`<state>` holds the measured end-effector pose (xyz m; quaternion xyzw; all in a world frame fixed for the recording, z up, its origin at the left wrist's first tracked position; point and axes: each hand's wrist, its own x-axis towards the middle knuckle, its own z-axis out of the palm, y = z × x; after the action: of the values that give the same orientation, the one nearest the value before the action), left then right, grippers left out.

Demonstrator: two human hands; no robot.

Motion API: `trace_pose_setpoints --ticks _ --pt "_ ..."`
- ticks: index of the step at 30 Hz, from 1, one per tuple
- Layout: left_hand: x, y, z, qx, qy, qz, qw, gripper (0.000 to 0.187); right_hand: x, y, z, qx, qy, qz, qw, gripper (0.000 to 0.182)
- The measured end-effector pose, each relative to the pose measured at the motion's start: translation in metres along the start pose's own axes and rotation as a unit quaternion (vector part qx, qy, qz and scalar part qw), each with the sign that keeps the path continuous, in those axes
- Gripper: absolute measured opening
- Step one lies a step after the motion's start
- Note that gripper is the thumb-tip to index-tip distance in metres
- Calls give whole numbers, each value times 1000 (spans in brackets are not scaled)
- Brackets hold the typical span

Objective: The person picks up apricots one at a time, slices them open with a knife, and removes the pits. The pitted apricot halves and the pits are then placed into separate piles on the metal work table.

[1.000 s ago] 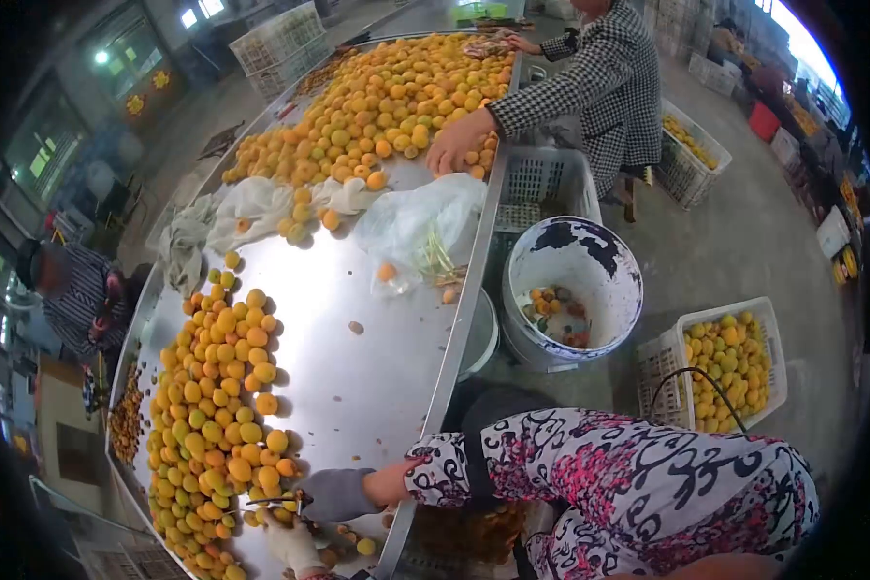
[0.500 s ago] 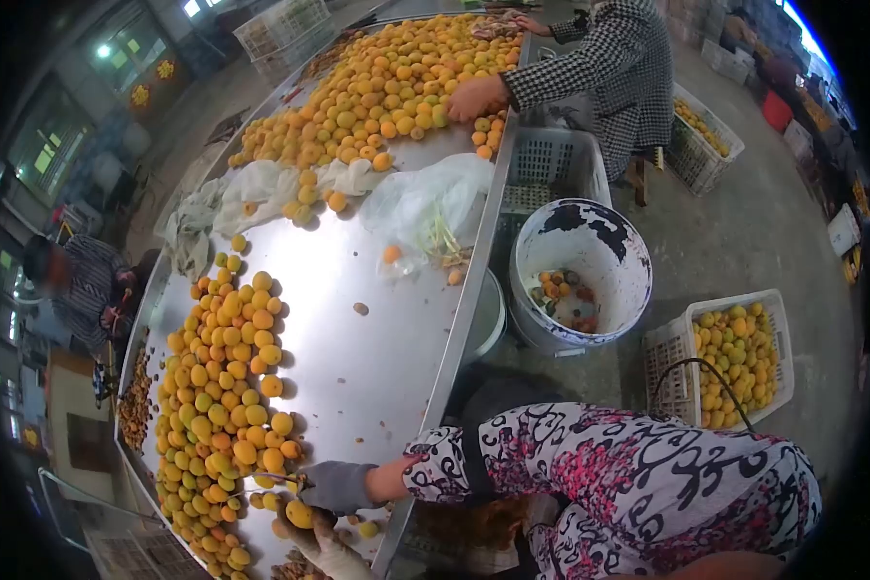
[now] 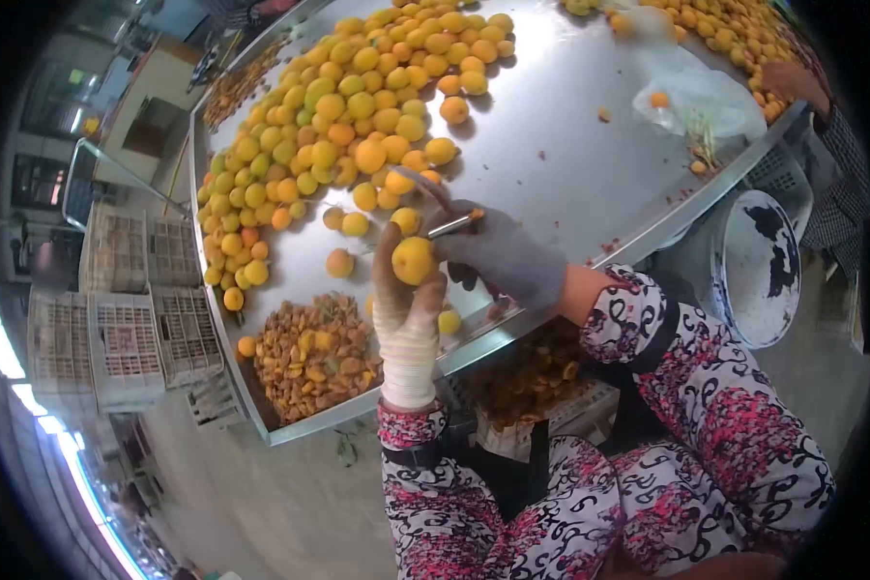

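My left hand (image 3: 406,319), in a white glove with a brown palm, holds a yellow-orange fruit (image 3: 414,261) between thumb and fingers. My right hand (image 3: 498,246), gloved in grey, is closed around a thin metal tool (image 3: 451,226) close beside that fruit. The tool's exact shape is hard to make out. Beyond both hands, a large heap of yellow and orange fruit (image 3: 329,133) lies on the metal table (image 3: 590,126). A few loose fruits, among them one pale orange fruit (image 3: 339,262), lie just left of my left hand.
Small brown pieces (image 3: 314,360) are piled in the table's near left corner. Stacked crates (image 3: 126,329) stand left of the table. A white bucket (image 3: 759,266) and another person's hand (image 3: 796,85) are at the right. Under the table edge sits a crate (image 3: 590,416) of brownish pieces.
The view has swung left and down toward the near table end. Both hands now appear nearer the centre, and my left hand has come up with the fruit beside the tool.
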<state>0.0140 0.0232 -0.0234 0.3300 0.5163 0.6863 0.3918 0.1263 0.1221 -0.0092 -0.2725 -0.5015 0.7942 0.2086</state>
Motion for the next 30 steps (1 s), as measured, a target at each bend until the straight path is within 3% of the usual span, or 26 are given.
trace_pose_setpoints --ticks 8,10,12,13,14,15,16,17,18,21,23,26,28,30 --pt "-7 -9 -5 151 40 58 986 57 5 8 3 6 -4 48 999 29" --pt "-12 -9 -5 187 78 63 977 57 5 14 5 32 -41 50 997 33" --pt "-14 -16 -19 421 73 188 884 54 4 10 15 -11 -71 60 996 30" --pt "-23 -21 -23 375 94 114 915 56 2 -1 10 -72 -83 63 992 28" --pt "-34 -30 -32 317 94 43 943 59 10 28 2 -217 -101 -139 961 34" --pt "-21 -14 -20 357 -13 211 910 59 13 41 -1 -209 -83 -204 953 38" --pt "-28 -2 -2 178 24 81 980 53 21 53 -6 -205 -73 -272 937 42" --pt "-30 5 -6 219 24 47 974 47 17 35 6 -144 -39 0 989 44" --pt "-30 -6 -16 115 71 25 990 47 1 17 14 -4 -38 24 999 45" --pt "-39 42 13 181 -8 37 983 48 -2 9 13 -34 -33 31 998 41" --pt "-41 33 -3 164 22 -25 986 48 3 17 12 51 -34 64 996 40" --pt "-22 -6 -30 133 -19 -50 990 47 8 16 14 41 -52 51 997 40" --pt "-10 -29 -41 108 -48 -78 990 49 3 9 12 25 -65 36 997 41" --pt "-5 -41 -54 86 -60 -106 989 52 -8 -1 11 -92 -85 -31 992 42"
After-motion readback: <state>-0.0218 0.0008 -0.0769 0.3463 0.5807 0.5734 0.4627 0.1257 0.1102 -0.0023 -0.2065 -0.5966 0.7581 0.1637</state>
